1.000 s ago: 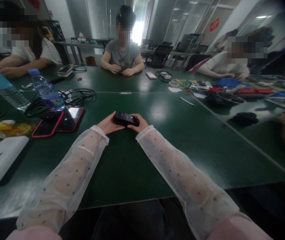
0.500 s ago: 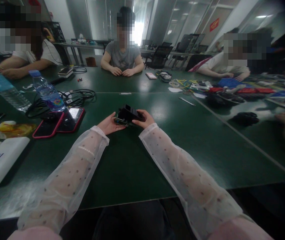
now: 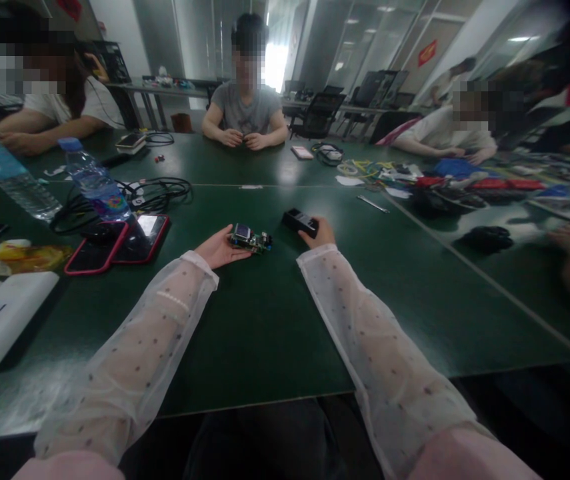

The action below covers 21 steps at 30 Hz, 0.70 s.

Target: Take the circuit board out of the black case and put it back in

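The casing (image 3: 299,223) looks like matt black plastic, while the circuit board (image 3: 255,245) carries a smooth, glassy-looking screen (image 3: 243,231). The counter (image 3: 275,340) has a smooth, glossy green surface, and the sleeves (image 3: 135,340) are sheer, thin cloth. The 2 bottles (image 3: 95,181) are clear, shiny plastic, the wrench (image 3: 373,203) looks like bright metal, and the white device (image 3: 15,320) looks like smooth plastic.

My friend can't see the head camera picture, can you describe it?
A person's left hand holds a small circuit board with a screen, the right hand a black casing, at a green table. Phones and bottles are to the left; other people sit nearby.
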Motion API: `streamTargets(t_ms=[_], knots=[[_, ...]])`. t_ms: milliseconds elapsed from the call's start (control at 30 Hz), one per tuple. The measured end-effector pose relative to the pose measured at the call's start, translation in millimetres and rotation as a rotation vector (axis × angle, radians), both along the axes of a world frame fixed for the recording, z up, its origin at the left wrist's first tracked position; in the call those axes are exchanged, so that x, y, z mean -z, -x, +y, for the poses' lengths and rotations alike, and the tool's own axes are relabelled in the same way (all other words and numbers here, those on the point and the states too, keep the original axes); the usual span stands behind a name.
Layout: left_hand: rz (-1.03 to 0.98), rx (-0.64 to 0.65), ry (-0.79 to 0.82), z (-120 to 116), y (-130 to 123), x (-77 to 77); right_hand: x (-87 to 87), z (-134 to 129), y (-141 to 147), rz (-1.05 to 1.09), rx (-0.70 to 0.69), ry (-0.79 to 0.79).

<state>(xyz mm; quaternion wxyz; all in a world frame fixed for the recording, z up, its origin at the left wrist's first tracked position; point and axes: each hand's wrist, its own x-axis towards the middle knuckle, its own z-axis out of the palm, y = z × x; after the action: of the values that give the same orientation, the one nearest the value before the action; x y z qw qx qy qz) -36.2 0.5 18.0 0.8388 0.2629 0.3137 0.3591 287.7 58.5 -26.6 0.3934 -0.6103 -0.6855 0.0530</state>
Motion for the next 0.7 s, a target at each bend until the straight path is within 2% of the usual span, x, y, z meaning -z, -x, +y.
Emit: streamTargets(t_ms=[200, 700], knots=[[0.001, 0.002, -0.009, 0.7, 0.2, 0.6, 2.7, 0.7, 0.3, -0.094, 0.043, 0.078], [0.006, -0.037, 0.015, -1.1, -0.7, -0.5, -1.1, -3.2, 2.7, -0.106, 0.053, 0.069]])
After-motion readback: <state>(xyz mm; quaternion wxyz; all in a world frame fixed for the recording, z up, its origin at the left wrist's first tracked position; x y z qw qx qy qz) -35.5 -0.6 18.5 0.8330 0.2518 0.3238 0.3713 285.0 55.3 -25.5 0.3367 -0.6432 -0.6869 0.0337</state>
